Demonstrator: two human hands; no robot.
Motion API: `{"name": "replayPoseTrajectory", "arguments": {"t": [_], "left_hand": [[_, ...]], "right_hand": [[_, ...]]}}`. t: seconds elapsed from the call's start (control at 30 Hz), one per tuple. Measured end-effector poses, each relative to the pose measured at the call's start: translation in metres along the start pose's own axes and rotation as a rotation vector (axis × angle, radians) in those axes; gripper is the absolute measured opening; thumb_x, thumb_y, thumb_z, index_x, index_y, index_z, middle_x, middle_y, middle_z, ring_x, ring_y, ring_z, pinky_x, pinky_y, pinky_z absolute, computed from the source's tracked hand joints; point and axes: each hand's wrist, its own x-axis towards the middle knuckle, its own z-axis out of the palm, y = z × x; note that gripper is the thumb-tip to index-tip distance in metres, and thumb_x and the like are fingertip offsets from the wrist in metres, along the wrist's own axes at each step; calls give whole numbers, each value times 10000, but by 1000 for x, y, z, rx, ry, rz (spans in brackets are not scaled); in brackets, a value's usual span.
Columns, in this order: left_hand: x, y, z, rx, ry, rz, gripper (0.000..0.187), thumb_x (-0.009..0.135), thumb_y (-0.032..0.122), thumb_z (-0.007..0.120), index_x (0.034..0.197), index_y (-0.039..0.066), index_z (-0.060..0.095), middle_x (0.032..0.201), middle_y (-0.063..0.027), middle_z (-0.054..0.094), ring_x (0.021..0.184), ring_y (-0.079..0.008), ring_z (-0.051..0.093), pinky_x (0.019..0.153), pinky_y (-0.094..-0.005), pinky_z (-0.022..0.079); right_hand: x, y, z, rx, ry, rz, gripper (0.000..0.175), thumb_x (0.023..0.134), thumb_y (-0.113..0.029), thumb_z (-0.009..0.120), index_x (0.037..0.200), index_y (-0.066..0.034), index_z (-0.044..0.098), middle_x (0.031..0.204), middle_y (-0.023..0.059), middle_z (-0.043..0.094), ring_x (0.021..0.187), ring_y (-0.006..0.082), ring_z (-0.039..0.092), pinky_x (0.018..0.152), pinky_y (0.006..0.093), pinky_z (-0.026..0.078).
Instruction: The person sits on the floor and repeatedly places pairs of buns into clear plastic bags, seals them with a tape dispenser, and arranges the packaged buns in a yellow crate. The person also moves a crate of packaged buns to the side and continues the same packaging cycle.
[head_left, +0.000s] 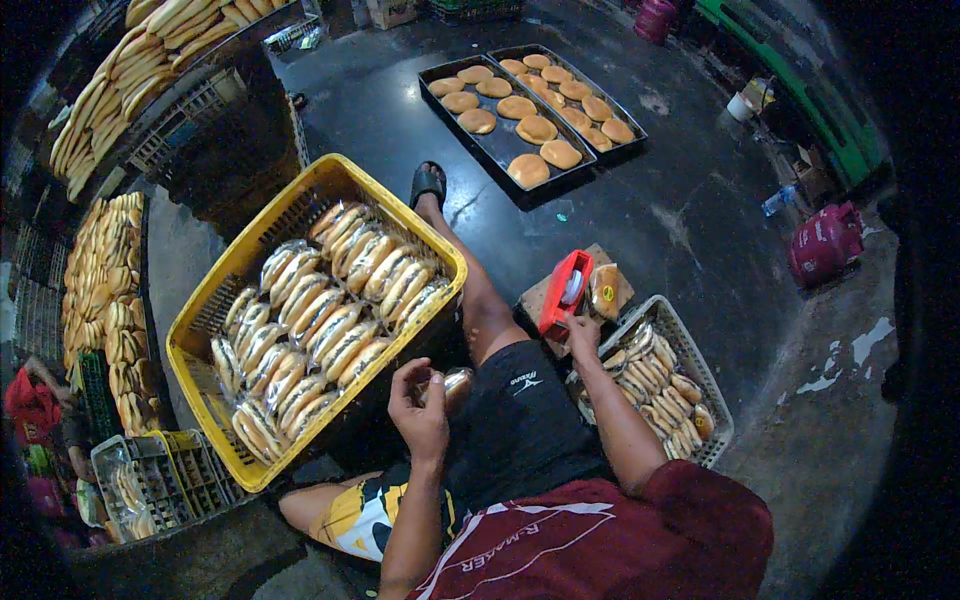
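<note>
My left hand (421, 409) is shut on a plastic-wrapped bun (454, 387) above my lap. To its left, a yellow plastic crate (184, 319) holds rows of wrapped, filled buns (307, 307). My right hand (581, 336) reaches to the near end of a red tape dispenser (561, 296) with a roll of tape in it; whether it grips the dispenser or a piece of tape cannot be told. Beside the dispenser, on a brown board, lies a wrapped bun with a yellow sticker (604, 292). A grey crate (716, 390) by my right forearm holds more wrapped buns.
Two black baking trays (480, 161) with round buns lie on the dark floor ahead. Long breads (124, 82) and many stacked buns (112, 277) are at the left. A pink gas cylinder (825, 245) stands at the right. Another person (56, 412) is partly visible at far left.
</note>
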Motion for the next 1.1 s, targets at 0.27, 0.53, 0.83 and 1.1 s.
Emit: {"name": "replayPoseTrajectory", "arguments": {"t": [0.27, 0.53, 0.83, 1.1], "left_hand": [[-7, 2, -5, 33, -11, 5, 211, 876, 19, 650, 1087, 15, 645, 928, -24, 638, 840, -102, 592, 792, -253, 478], [-6, -1, -2, 113, -1, 21, 203, 876, 31, 653, 1077, 5, 664, 948, -78, 675, 877, -148, 642, 816, -292, 509], [-8, 3, -9, 131, 14, 26, 203, 878, 33, 655, 1080, 16, 651, 937, -116, 686, 874, -152, 681, 759, -298, 537], [11, -10, -62, -323, -289, 30, 663, 848, 156, 778, 1387, 5, 422, 1220, -111, 585, 1166, -210, 554, 1054, -337, 416]], "right_hand": [[2, 4, 7, 278, -189, 22, 261, 878, -280, 734, 908, -21, 724, 847, 29, 696, 745, 155, 621, 719, 329, 484], [-74, -77, -29, -176, -360, -241, 241, 835, -259, 748, 876, -22, 736, 840, 135, 715, 794, 247, 682, 750, 380, 528], [-207, -227, -18, 167, -751, -619, 231, 799, -131, 761, 993, -45, 671, 1121, 88, 618, 1020, 196, 593, 862, 299, 469], [-207, -243, 11, 353, -959, -885, 297, 768, -140, 809, 970, -26, 624, 1024, 70, 595, 956, 204, 589, 846, 323, 484]]}}
